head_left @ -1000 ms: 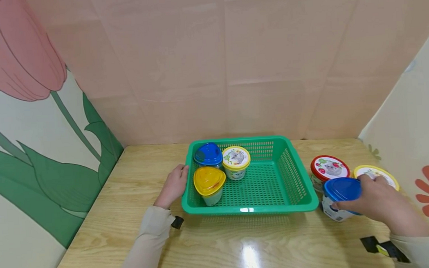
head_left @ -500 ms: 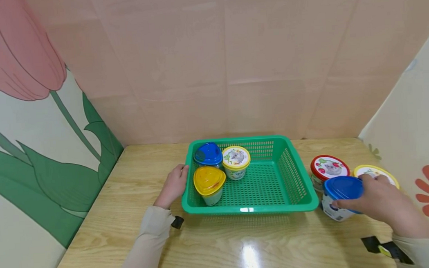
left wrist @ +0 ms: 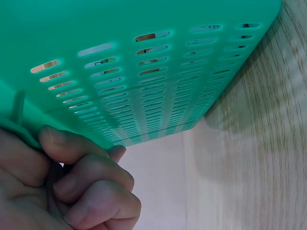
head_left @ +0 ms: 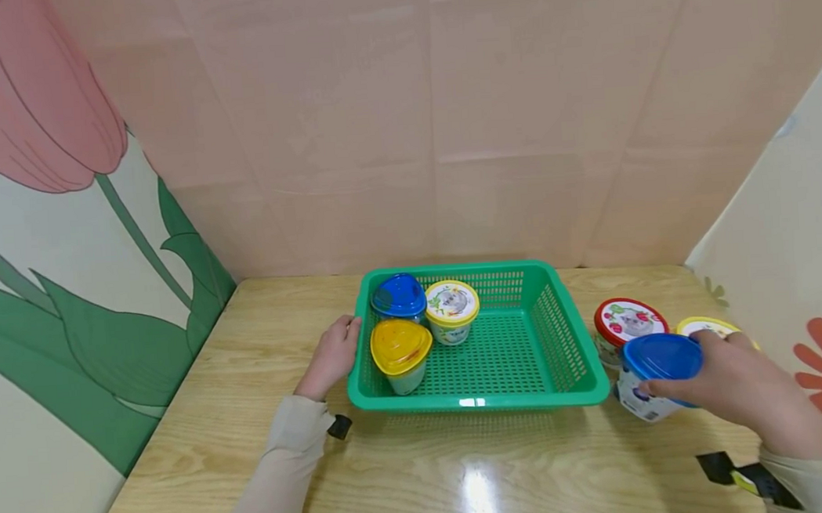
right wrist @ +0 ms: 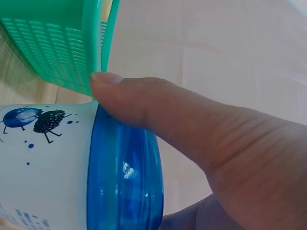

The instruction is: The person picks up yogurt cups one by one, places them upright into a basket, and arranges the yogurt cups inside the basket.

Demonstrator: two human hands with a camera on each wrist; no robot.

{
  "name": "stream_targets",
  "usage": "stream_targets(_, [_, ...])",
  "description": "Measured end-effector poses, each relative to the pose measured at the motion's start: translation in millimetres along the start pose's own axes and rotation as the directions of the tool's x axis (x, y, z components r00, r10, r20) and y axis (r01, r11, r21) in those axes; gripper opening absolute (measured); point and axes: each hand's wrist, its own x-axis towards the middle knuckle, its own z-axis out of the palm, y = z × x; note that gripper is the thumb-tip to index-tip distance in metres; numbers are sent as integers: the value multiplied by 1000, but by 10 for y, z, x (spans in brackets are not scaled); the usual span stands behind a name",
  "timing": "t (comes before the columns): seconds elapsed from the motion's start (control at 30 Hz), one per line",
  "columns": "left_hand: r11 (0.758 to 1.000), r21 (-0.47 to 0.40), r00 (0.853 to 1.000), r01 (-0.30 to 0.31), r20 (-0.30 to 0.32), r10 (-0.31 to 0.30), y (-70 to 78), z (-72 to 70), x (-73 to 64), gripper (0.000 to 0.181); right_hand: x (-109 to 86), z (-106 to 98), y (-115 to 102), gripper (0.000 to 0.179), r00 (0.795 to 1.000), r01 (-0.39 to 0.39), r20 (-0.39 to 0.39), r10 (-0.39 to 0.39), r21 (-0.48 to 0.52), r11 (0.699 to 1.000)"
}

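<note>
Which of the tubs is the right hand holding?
The right hand grips the blue-lidded tub outside the green basket. The red-rimmed tub and yellow-rimmed tub near it differ in lid colour; the other blue-lidded tub stands inside the basket.

The table (head_left: 396,477) (wood-grained) carries 1 green basket (head_left: 533,400) and lidded tubs (head_left: 630,320).

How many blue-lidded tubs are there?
2. The first blue-lidded tub sits in the green basket, far left corner; the second blue-lidded tub is outside it, gripped by the right hand.
</note>
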Motion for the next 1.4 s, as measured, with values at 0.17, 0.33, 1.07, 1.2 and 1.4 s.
stream_targets(0.17, [1000, 0, 1000, -3, -4, 3, 7, -4, -1, 42, -22, -24, 7, 120, 999, 5, -40, -6, -4, 1000])
stream_targets(0.33, [1000, 0, 1000, 4, -1, -4, 23, -14, -6, 42, -34, -59, 10, 118, 998, 1, -70, -1, -1, 1000])
stream_targets(1.07, [1000, -14, 1000, 11, 1, -11, 23, -14, -16, 42, -42, -222, -98, 120, 992, -32, -119, 30, -7, 999])
stream_targets(1.2, [1000, -15, 1000, 8, -1, -8, 30, -10, -18, 42, -54, -248, -135, 121, 991, -29, -131, 27, -11, 1000])
stream_targets(1.4, [1000, -21, 1000, 2, 0, -2, 38, -8, -24, 42, -85, -310, -198, 120, 991, -24, -130, 23, -7, 1000])
